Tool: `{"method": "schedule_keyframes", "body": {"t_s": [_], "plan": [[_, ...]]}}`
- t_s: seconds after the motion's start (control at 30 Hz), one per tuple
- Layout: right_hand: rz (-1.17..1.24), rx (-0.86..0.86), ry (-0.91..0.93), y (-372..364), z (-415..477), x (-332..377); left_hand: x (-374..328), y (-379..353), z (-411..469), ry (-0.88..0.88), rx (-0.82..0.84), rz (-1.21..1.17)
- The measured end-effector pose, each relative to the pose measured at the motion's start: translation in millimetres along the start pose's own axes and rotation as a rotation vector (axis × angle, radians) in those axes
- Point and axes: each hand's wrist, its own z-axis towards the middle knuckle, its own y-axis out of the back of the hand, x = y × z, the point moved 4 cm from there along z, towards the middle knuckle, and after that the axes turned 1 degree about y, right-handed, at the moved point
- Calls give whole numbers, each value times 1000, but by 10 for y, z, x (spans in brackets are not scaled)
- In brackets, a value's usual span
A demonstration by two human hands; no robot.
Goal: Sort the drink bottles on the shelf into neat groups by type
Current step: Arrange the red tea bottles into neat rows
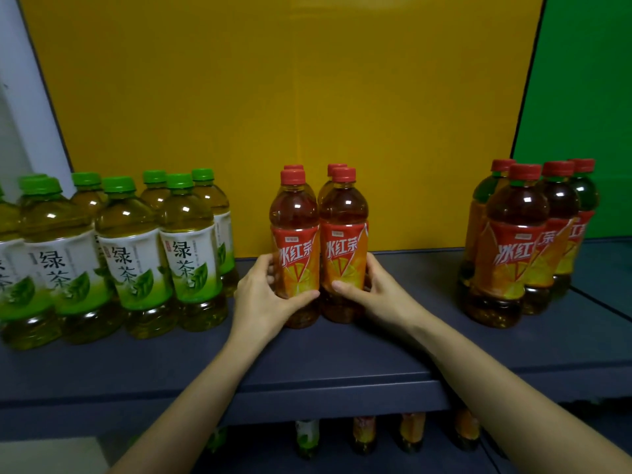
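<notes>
Several red-capped iced tea bottles stand in a tight cluster mid-shelf. My left hand (263,295) grips the front left iced tea bottle (295,234), thumb across its orange label. My right hand (372,292) grips the front right iced tea bottle (344,234) the same way. Two more red-capped bottles stand hidden close behind them. Several green tea bottles (130,254) with green caps are grouped at the left. A second group of iced tea bottles (513,254) stands at the right.
The dark grey shelf (342,364) has a yellow back panel (290,97) and a green panel (581,97) at the right. Bare shelf lies on both sides of the middle cluster. Several bottles (362,436) stand on a lower shelf beneath.
</notes>
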Motion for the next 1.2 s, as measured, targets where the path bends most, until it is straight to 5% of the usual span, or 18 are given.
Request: {"method": "schedule_keyframes", "body": {"t_s": [0.27,0.4,0.53,0.7,0.83,1.2], "plan": [[-95,-70,-38,55,-111,39,-52,43,-49,-48,-82,18],[-310,-223,77,335,-435,249,-473,204,-273,-464,-357,2],[-387,-395,221,828,-830,507,-851,-126,-409,-699,-166,-56],[-407,-708,296,1608,-1124,597,-1195,-889,-388,-561,146,-88],[-456,-850,187,2140,-1144,365,-1391,-1520,-312,-313,315,-56],[-619,-635,20,2346,-909,-114,-1516,-2210,-226,-74,248,-66]]}}
